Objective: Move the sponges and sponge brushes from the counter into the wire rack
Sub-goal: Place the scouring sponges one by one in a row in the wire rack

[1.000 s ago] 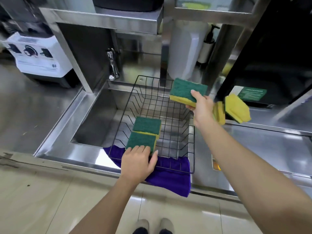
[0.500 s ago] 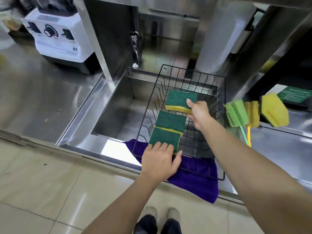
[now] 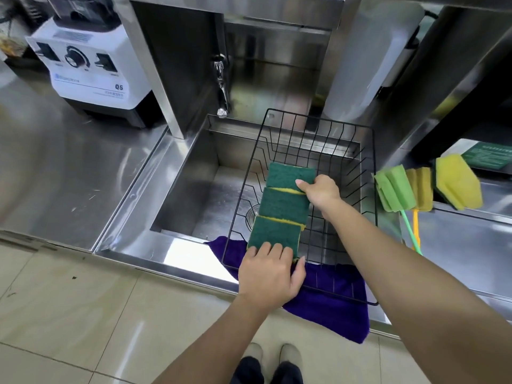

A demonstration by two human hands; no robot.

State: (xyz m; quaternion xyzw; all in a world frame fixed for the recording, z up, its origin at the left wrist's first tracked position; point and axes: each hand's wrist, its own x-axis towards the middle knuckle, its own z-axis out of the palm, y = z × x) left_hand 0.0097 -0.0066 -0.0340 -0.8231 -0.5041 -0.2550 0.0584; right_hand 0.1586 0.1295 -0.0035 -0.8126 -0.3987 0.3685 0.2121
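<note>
At the wire rack's (image 3: 371,206) near edge, your left hand (image 3: 270,275) lies flat, fingers spread on the nearest sponge (image 3: 273,235), likely steadying the row. Farther in, your right hand (image 3: 321,189) pinches the third sponge (image 3: 289,176), setting it down. Sponge brushes (image 3: 396,188) wait on the bench's (image 3: 457,245) right side.
</note>
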